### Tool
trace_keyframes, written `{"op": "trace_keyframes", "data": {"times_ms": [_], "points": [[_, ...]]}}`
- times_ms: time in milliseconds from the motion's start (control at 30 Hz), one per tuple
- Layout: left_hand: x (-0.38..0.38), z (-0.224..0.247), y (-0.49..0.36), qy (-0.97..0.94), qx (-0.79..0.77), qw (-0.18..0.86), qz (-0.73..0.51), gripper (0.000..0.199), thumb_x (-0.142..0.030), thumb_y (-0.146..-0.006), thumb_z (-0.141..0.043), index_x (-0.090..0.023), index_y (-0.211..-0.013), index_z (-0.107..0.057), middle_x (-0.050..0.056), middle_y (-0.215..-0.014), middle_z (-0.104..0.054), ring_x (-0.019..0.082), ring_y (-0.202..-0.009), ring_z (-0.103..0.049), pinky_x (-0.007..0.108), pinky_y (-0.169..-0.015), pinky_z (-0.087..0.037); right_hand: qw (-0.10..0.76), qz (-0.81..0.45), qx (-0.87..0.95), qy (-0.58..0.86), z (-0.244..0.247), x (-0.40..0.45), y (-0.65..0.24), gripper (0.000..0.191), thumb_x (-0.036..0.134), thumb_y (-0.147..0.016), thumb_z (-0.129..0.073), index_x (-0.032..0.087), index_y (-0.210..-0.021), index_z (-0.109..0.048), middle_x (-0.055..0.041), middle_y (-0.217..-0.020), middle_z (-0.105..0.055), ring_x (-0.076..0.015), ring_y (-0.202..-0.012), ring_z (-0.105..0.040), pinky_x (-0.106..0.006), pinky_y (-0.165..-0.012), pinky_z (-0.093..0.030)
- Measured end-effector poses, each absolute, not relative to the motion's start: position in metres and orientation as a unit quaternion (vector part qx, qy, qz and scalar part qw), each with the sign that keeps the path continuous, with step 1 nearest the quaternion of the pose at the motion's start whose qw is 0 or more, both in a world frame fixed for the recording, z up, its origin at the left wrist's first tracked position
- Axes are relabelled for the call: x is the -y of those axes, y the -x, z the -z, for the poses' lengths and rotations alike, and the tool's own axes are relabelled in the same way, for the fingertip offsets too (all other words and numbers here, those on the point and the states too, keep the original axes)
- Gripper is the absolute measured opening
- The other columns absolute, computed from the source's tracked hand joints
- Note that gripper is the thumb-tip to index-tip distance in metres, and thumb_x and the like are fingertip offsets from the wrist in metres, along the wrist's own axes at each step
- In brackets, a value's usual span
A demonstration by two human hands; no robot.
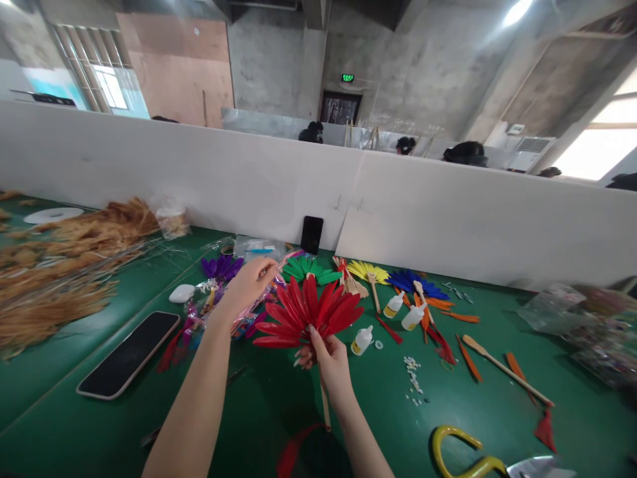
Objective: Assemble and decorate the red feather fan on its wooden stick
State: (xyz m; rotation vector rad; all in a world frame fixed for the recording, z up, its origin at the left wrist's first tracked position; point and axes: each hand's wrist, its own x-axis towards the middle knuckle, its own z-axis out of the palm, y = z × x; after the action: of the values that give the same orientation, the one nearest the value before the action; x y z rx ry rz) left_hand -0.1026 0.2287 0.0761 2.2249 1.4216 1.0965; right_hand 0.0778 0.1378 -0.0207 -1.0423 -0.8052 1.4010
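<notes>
My right hand [326, 362] grips a red feather fan [318, 309] by the base of its spread feathers, thumb in front. The fan's thin wooden handle [325, 405] points down, with a red tassel [296, 451] at its lower end. Farther left, my left hand [253, 282] reaches over a heap of shiny coloured ribbons and plastic wrap [249, 318]. Its fingers are curled together at the heap's far side; what they pinch, if anything, is too small to make out. Behind the red fan lie a green feather fan [298, 267] and a purple one [221, 267].
Yellow [368, 271] and blue [405, 282] feather fans lie at the back. Small glue bottles [362, 340], white beads [412, 375], a wooden handle [507, 368] and yellow-handled scissors [455, 435] are right. A phone [129, 355] and dried grass [74, 292] lie left. A white partition [239, 179] stands behind.
</notes>
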Motion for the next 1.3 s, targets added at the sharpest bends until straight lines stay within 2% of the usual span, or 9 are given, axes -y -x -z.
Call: {"op": "trace_keyframes", "data": {"times_ms": [133,467,700,1100,1300], "points": [[-0.224,-0.078,0.107,-0.781,-0.513,0.194,-0.300,0.032,-0.041,-0.088,-0.041,-0.019,-0.072,-0.058,0.000,-0.066,-0.057,0.015,-0.062,-0.052,0.024,-0.055,-0.035,0.576,-0.594,0.340,0.447,0.023,-0.139,-0.079,0.042,0.053,-0.068,-0.066,0.013,-0.070,-0.053,-0.0022,-0.047,-0.064,-0.0114,-0.037,-0.058,-0.017,-0.034,-0.041],[-0.217,-0.085,0.094,-0.796,-0.487,0.235,-0.272,0.032,-0.042,-0.085,-0.044,-0.018,-0.065,-0.048,-0.002,-0.063,-0.046,0.011,-0.056,-0.041,0.024,-0.055,-0.029,0.584,-0.587,0.337,0.448,0.022,-0.139,-0.078,0.041,0.053,-0.070,-0.065,0.014,-0.068,-0.053,-0.0027,-0.048,-0.064,-0.0112,-0.038,-0.058,-0.017,-0.034,-0.040],[-0.217,-0.085,0.097,-0.792,-0.493,0.234,-0.273,0.029,-0.039,-0.084,-0.043,-0.017,-0.068,-0.052,-0.001,-0.063,-0.047,0.011,-0.056,-0.040,0.023,-0.054,-0.029,0.588,-0.580,0.330,0.457,0.017,-0.138,-0.078,0.043,0.055,-0.069,-0.065,0.014,-0.064,-0.052,-0.0051,-0.048,-0.065,-0.0117,-0.037,-0.058,-0.017,-0.034,-0.041],[-0.223,-0.076,0.103,-0.791,-0.492,0.230,-0.282,0.026,-0.041,-0.082,-0.049,-0.018,-0.070,-0.056,-0.001,-0.066,-0.054,0.013,-0.059,-0.048,0.023,-0.054,-0.034,0.592,-0.585,0.321,0.451,0.017,-0.138,-0.078,0.045,0.057,-0.066,-0.065,0.013,-0.070,-0.056,-0.0033,-0.047,-0.064,-0.0119,-0.037,-0.058,-0.017,-0.033,-0.040],[-0.230,-0.076,0.102,-0.779,-0.499,0.191,-0.328,0.026,-0.040,-0.086,-0.045,-0.019,-0.088,-0.061,0.004,-0.085,-0.061,0.016,-0.074,-0.055,0.026,-0.064,-0.041,0.591,-0.588,0.320,0.450,0.016,-0.137,-0.078,0.044,0.055,-0.066,-0.066,0.013,-0.070,-0.055,-0.0030,-0.047,-0.064,-0.0117,-0.037,-0.058,-0.018,-0.034,-0.040]]}}
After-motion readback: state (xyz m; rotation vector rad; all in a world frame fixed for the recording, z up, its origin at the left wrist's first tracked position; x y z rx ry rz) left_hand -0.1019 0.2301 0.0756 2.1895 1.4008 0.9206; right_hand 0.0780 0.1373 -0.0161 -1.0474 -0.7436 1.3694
